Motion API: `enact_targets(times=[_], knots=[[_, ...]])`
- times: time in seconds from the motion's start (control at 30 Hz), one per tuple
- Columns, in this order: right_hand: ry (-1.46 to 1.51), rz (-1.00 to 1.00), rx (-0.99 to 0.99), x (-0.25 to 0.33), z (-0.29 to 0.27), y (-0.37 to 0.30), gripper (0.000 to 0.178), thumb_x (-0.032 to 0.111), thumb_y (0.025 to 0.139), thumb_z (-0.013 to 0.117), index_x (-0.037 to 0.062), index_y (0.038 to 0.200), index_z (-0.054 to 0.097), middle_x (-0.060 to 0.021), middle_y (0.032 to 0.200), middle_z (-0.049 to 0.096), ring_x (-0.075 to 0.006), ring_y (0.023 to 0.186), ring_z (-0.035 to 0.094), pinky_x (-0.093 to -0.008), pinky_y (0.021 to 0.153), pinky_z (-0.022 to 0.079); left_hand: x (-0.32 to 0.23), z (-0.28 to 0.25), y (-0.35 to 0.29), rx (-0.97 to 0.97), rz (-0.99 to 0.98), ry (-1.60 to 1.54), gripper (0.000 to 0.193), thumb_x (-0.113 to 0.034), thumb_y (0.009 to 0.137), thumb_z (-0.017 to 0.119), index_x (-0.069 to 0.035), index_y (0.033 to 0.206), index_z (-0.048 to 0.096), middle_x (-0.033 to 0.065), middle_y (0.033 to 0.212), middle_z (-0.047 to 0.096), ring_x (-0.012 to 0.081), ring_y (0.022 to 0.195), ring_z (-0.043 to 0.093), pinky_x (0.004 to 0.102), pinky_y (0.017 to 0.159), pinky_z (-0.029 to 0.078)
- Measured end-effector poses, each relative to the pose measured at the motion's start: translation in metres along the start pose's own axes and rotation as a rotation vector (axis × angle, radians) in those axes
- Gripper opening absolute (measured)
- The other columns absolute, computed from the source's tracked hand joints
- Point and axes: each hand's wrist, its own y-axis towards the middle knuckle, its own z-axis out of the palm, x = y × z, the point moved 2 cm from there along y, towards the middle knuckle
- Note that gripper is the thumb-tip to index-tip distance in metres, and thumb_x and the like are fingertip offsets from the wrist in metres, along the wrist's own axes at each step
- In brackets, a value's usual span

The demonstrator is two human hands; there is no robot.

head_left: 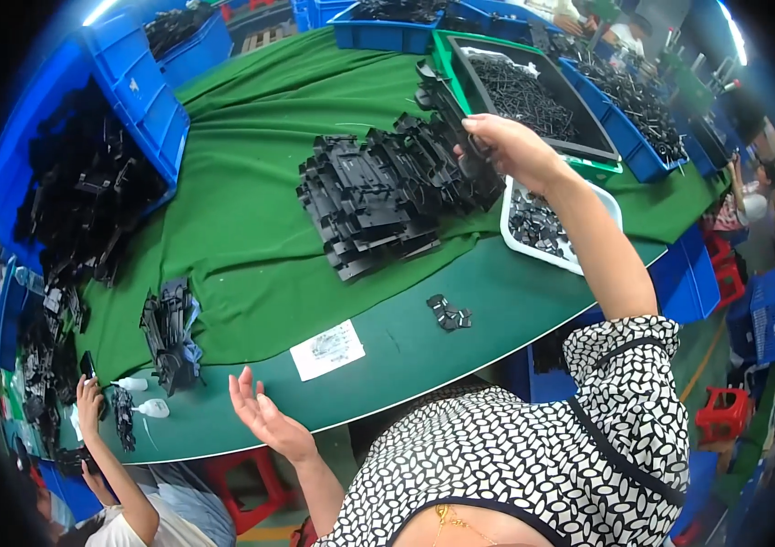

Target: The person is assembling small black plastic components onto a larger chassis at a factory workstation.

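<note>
Green table, black part under right fingers

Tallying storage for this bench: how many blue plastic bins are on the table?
4 at least: one large blue bin far left, one behind it, one at the top centre, one far right. More may be hidden.

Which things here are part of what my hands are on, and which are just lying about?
In hand:
right hand gripping a black plastic part
stack of black plastic parts beside it
left hand, open, holding nothing

Lying about:
white tray
paper slip
small black pieces
blue bins
</note>
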Motion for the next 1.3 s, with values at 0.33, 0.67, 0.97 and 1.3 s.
enact_targets(times=[0.33, 0.67, 0.97, 1.3], knots=[[-0.485, 0.009, -0.125, 0.002, 0.003, 0.037, 0.049, 0.053, 0.085, 0.057, 0.0159, 0.117, 0.061, 0.0034, 0.078, 0.044, -0.0081, 0.067, 0.036, -0.0272, 0.058, 0.03, 0.006, -0.005, 0.001, 0.016, 0.005, -0.029, 0.049, -0.002, 0.09, 0.043, 0.0, 0.138, 0.032, 0.0155, 0.133, 0.045, 0.0238, 0.126, 0.042, 0.0388, 0.107, 0.028], [-1.119, -0.222, -0.047, 0.004, 0.019, 0.035, 0.048, 0.043, 0.09, 0.055, -0.0013, 0.105, 0.065, -0.018, 0.083, 0.067, -0.0248, 0.077, 0.064, -0.033, 0.072, 0.047, -0.015, -0.038, 0.042, -0.123, 0.36, 0.48, 0.039, -0.002, 0.087, 0.058, 0.002, 0.124, 0.05, 0.0126, 0.12, 0.056, 0.0227, 0.113, 0.053, 0.0342, 0.1, 0.037], [-0.878, -0.422, 0.007, 0.013, 0.06, -0.02, 0.032, 0.018, 0.089, 0.063, -0.0028, 0.113, 0.059, -0.0118, 0.098, 0.065, -0.0172, 0.087, 0.061, -0.0284, 0.08, 0.047, -0.004, -0.074, 0.143, -0.059, 0.2, 1.286, 0.062, -0.029, 0.08, 0.068, -0.011, 0.133, 0.042, 0.0177, 0.131, 0.045, 0.0477, 0.124, 0.035, 0.063, 0.099, 0.031], [-0.774, -0.741, -0.042, 0.029, 0.079, -0.057, 0.023, 0.007, 0.086, 0.063, -0.0016, 0.107, 0.062, -0.0143, 0.112, 0.062, -0.0225, 0.101, 0.061, -0.0295, 0.087, 0.046, -0.022, -0.06, 0.129, -0.047, 0.319, 0.927, 0.039, -0.018, 0.078, 0.067, -0.001, 0.111, 0.056, 0.0164, 0.115, 0.056, 0.0365, 0.111, 0.049, 0.0439, 0.1, 0.036]])
